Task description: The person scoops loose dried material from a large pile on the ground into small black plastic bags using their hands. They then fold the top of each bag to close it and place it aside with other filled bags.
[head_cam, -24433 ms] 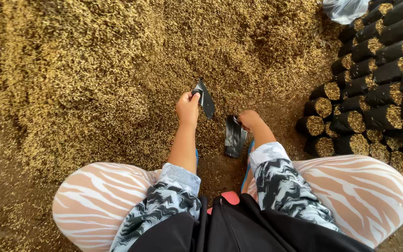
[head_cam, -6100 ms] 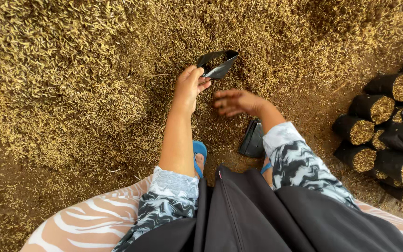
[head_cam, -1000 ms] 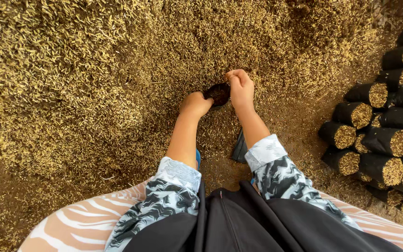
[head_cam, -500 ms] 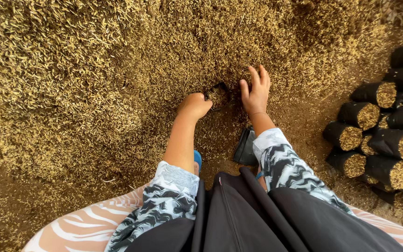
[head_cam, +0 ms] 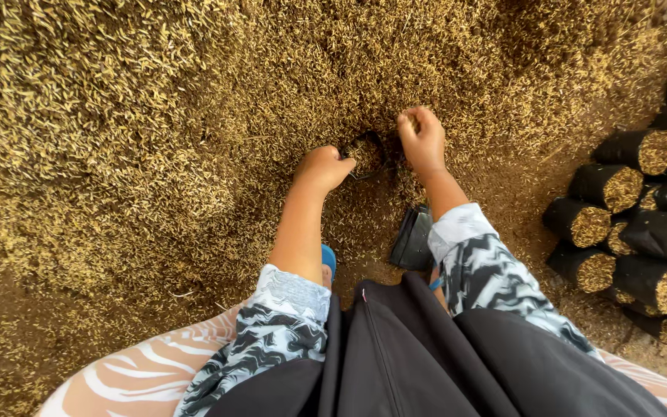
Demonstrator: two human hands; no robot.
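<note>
I see the husk pile [head_cam: 156, 131] filling the ground from the left edge across the top, its near slope falling toward my knees. Open room lies only along the bare strip between the pile's foot and the filled bags [head_cam: 634, 208] stacked on their sides at the right edge; those stand well apart from both hands.

My left hand [head_cam: 324, 167] reaches forward with the arm straight, fingers curled around the rim of a small black bag [head_cam: 366, 153] that sits half sunk in the pile's slope, its mouth full of husk. My right hand [head_cam: 421, 137] is just beside the bag's far side, fingers bunched together with husk in them, wrist bent down toward the mouth.

A stack of flat empty bags [head_cam: 413, 238] lies on the ground under my right forearm, near my blue sandal [head_cam: 328, 259].

The ground is loose husk over brown soil; a dark bag hangs in front of my lap.
</note>
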